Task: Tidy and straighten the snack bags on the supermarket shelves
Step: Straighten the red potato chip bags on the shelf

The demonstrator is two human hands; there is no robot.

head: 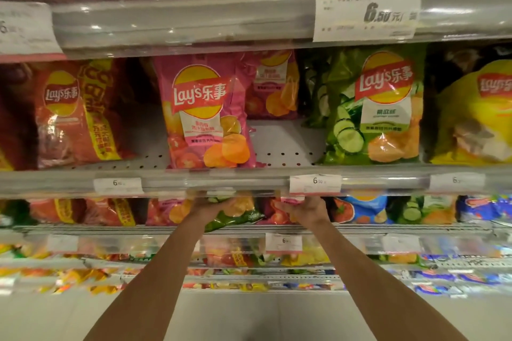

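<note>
Both of your arms reach up from the bottom of the frame to the shelf just below centre, under the clear rail that carries the price tag (315, 183). Your left hand (214, 206) sits left of centre and holds a green bag (235, 216) of crisps, fingers wrapped over its top edge; the bag lies tilted, its lower end hanging out past the shelf front toward lower right. Your right hand (303, 209) is just right of centre, close beside the left one, with its fingers reaching in over a pink bag (278, 214); the rail hides the fingertips, so you cannot tell whether they pinch the bag or only rest on it. Above, in the middle of the frame, a pink crisp bag (206, 113) stands upright at the front of the middle shelf (285, 144), with a second pink one (273, 86) set further back behind it to the right. To the right of those stands a green cucumber bag (379, 108), upright and facing out, and a yellow bag (476, 113) fills the right edge. At the left edge a red bag (74, 113) leans slightly. A large price label (365, 15) hangs on the top rail at upper right.
</note>
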